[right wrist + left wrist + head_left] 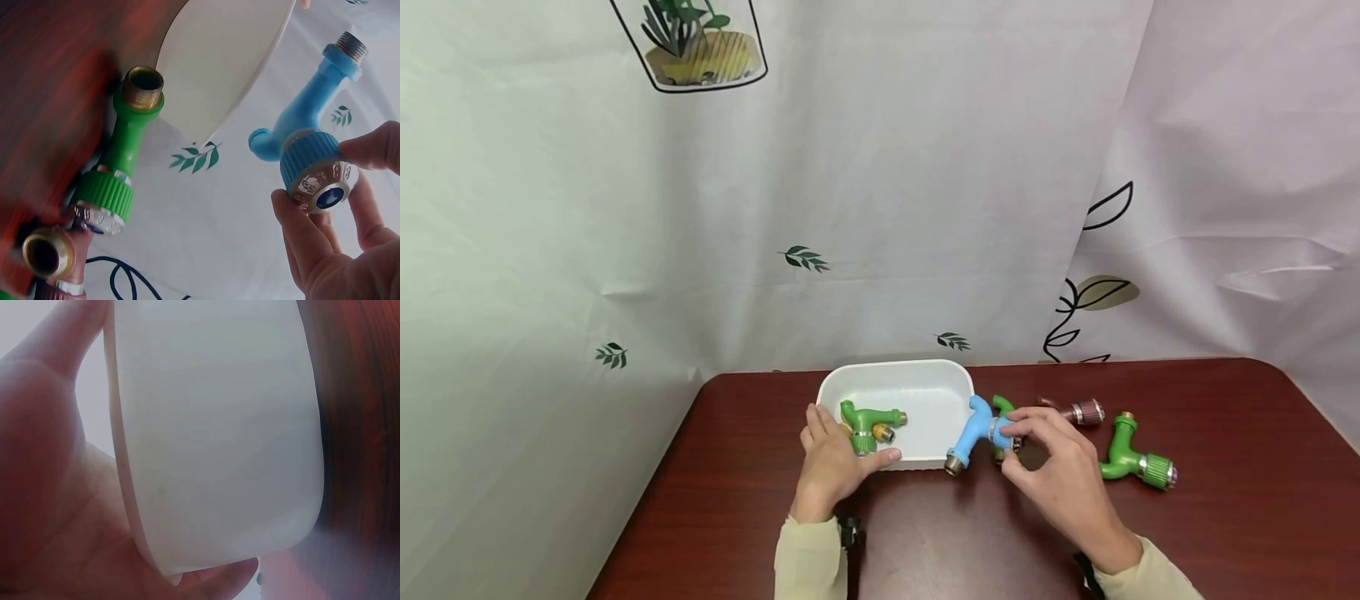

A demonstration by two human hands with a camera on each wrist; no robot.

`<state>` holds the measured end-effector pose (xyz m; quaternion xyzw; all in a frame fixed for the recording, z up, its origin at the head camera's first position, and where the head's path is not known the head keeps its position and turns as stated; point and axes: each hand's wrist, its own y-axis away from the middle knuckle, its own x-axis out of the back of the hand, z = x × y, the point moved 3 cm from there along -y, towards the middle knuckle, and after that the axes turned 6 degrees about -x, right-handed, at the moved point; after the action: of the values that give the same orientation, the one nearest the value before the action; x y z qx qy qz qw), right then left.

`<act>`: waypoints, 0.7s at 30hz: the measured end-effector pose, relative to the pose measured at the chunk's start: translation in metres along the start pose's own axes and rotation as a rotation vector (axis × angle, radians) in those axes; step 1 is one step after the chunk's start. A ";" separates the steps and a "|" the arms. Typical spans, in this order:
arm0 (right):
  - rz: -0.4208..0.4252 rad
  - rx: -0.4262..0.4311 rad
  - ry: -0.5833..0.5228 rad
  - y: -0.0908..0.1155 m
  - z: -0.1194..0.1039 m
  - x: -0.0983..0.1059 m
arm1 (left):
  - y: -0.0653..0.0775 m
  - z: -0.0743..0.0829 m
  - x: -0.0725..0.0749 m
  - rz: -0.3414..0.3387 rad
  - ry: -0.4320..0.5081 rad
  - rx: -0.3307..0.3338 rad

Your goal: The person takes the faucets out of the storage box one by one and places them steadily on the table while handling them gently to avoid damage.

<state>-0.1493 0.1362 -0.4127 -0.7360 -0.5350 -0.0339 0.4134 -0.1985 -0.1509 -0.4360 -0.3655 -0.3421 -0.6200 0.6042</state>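
A white plastic tray (925, 446) stands at the table's back edge, with a green tap (863, 421) and part of a yellow-orange one (883, 432) inside. My left hand (832, 465) rests on its front left corner, thumb along the front rim, fingers outstretched at the left side. The left wrist view shows the tray's outer wall (219, 437) close up. With my right hand (1060, 467) I pinch a light blue tap (306, 119) by its ribbed knob. The tap hangs above the table by the tray's front right corner, its threaded end towards the tray in the right wrist view.
Behind the blue tap, a green tap (122, 156) lies beside the tray, partly hidden in the head view. Farther right are a brown tap (1084, 412) and another green tap (1131, 457). A white patterned cloth (880, 208) hangs behind the dark red table (737, 483).
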 end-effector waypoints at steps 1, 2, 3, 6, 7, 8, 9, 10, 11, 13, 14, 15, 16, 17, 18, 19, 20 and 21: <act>-0.002 0.001 0.005 0.001 0.000 0.002 | 0.000 0.000 0.000 0.001 0.001 0.001; -0.001 0.005 0.007 0.001 0.001 0.003 | 0.000 0.000 0.000 0.001 0.002 0.002; -0.001 0.008 0.008 0.001 0.001 0.005 | 0.000 0.000 0.000 0.000 0.004 0.003; -0.002 0.014 0.009 0.002 0.002 0.009 | 0.000 0.000 0.000 -0.001 0.007 0.005; -0.002 0.017 0.012 0.003 0.002 0.011 | 0.000 0.001 0.000 -0.001 0.008 0.006; -0.002 0.019 0.014 0.003 0.002 0.012 | 0.000 0.001 0.000 -0.002 0.009 0.007; -0.003 0.019 0.018 0.004 0.003 0.014 | 0.000 0.001 0.000 -0.002 0.009 0.008; -0.006 0.018 0.023 0.004 0.003 0.015 | 0.000 0.001 0.000 -0.002 0.008 0.009; -0.009 0.017 0.028 0.005 0.003 0.016 | 0.000 0.000 0.000 -0.003 0.008 0.010; -0.016 0.014 0.043 0.006 0.004 0.018 | 0.000 0.000 0.000 -0.003 0.007 0.011; -0.018 0.013 0.048 0.007 0.005 0.020 | 0.000 0.000 0.000 -0.003 0.008 0.011; -0.019 0.011 0.050 0.008 0.005 0.021 | 0.000 0.000 0.000 -0.002 0.007 0.009; -0.018 0.010 0.052 0.009 0.006 0.022 | 0.000 0.000 0.000 -0.002 0.007 0.009; -0.016 0.010 0.055 0.010 0.007 0.024 | 0.000 0.000 0.000 -0.002 0.009 0.008; -0.015 0.011 0.055 0.011 0.008 0.025 | 0.000 0.000 0.000 -0.002 0.010 0.009; -0.014 0.014 0.052 0.011 0.009 0.026 | 0.000 0.000 0.000 -0.003 0.010 0.008; -0.014 0.016 0.051 0.012 0.010 0.028 | 0.000 0.000 0.000 -0.002 0.010 0.008; -0.014 0.016 0.051 0.013 0.011 0.029 | 0.000 0.000 0.000 -0.003 0.009 0.008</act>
<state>-0.1309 0.1635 -0.4129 -0.7277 -0.5298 -0.0512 0.4325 -0.1987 -0.1507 -0.4361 -0.3598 -0.3426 -0.6211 0.6062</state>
